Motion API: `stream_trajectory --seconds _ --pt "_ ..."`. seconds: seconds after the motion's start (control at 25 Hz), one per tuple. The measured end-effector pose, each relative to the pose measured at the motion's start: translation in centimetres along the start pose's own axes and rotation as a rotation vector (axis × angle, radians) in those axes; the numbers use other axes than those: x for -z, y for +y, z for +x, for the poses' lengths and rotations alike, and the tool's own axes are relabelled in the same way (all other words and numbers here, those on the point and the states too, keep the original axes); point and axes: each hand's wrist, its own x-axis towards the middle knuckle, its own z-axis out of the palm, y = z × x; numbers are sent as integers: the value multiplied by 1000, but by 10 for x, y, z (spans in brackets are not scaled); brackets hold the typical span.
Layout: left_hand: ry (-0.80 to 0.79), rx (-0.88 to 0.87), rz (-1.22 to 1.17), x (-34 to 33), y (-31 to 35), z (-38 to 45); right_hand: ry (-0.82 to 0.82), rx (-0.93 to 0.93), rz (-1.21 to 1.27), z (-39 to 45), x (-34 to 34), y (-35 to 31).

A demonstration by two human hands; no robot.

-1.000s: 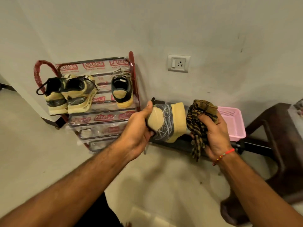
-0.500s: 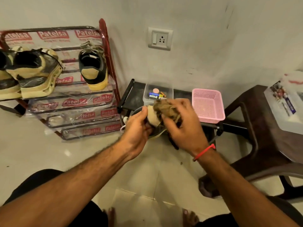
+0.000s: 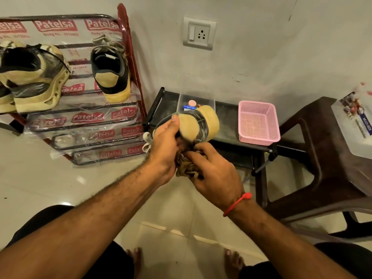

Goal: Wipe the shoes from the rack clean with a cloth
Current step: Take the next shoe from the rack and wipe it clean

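Nearest: right hand (image 3: pixel 211 174) bunches the brown cloth (image 3: pixel 186 167), fingers curled round it, and presses it to the underside of the shoe (image 3: pixel 201 125) held in front of the person. Left hand (image 3: pixel 166 146) grips that shoe, thumb up over the heel end, fingers wrapped below; white lace ends stick out by the knuckles. Shoe is in the air, just above the low black desk (image 3: pixel 227 119), heel end up toward the camera. Judgement: wiping of this one shoe is in progress, not finished.

Further back left, the rack (image 3: pixel 124 37) carries three more shoes (image 3: pixel 111 73) on its top shelf; cannot tell whether those are already cleaned. Likely most of the job remains. Pink basket (image 3: pixel 258 122) sits on the desk to the right.
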Motion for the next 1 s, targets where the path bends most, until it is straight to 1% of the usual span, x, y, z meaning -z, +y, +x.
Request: stream_trajectory --seconds 0.04,0.12,0.2,0.28,0.4,0.52,0.64,0.8,0.96,1.0 --pt "-1 -15 4 -1 4 -1 19 26 -10 1 0 1" --pt "-12 -47 -56 -2 9 -2 123 58 3 10 3 7" --pt "-23 -64 -121 -2 15 -3 209 56 45 18 7 6" --pt "-41 -54 -148 -1 18 -3 254 46 87 19 7 1" --pt "-50 -34 -146 0 17 -5 315 51 131 21 12 -2" --pt "-83 -54 -103 -3 12 -8 398 6 149 33 22 2" --pt "-80 -62 -116 -3 12 -7 370 -5 124 32 14 7" --pt "-3 12 -137 0 12 -6 314 65 108 19 -1 23" --pt "41 30 -273 2 15 1 303 42 119 17 -4 30" --pt "39 30 -276 3 15 2 312 31 126 17 -4 29"
